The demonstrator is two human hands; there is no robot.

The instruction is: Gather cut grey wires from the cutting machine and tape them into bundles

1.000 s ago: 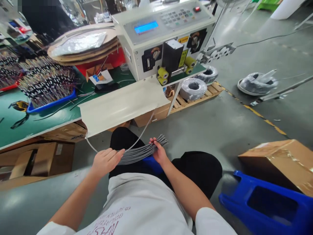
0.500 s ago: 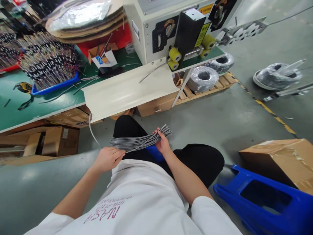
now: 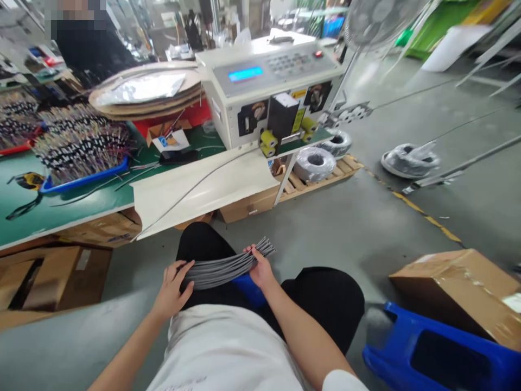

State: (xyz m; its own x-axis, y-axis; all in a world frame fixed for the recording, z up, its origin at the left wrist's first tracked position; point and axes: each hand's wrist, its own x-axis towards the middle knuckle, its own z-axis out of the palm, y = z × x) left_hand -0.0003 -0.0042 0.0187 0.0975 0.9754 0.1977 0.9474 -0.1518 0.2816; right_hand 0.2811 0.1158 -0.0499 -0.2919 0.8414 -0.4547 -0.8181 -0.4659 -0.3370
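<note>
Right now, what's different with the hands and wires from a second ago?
A grey wire now stretches from the machine leftward across the cream tray. The left hand let go of the single wire it pinched; its fingers are spread at the bundle's left end. The right hand still grips the grey bundle.
</note>
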